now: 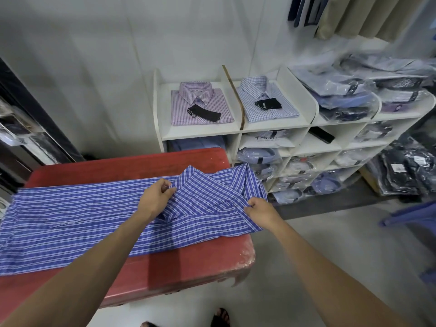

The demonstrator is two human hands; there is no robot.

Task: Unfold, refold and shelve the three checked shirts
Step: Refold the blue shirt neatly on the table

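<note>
A blue checked shirt (pixel 77 220) lies spread lengthwise on the red table (pixel 188 263), its collar end at the right. My left hand (pixel 157 198) pinches the cloth near the collar on the far side. My right hand (pixel 260 212) grips the shirt's edge at the near right corner. Two folded checked shirts sit on the top of the white shelf unit (pixel 203 132): a pink one (pixel 200 106) on the left and a pale blue one (pixel 266 100) to its right, each with a black tag.
Bagged shirts (pixel 349 95) are piled on the shelf top at the right and fill the cubbies below. More bagged dark garments (pixel 405 168) lie on the floor at the right. A beige curtain (pixel 368 17) hangs above. Sandalled feet (pixel 220 317) show below the table edge.
</note>
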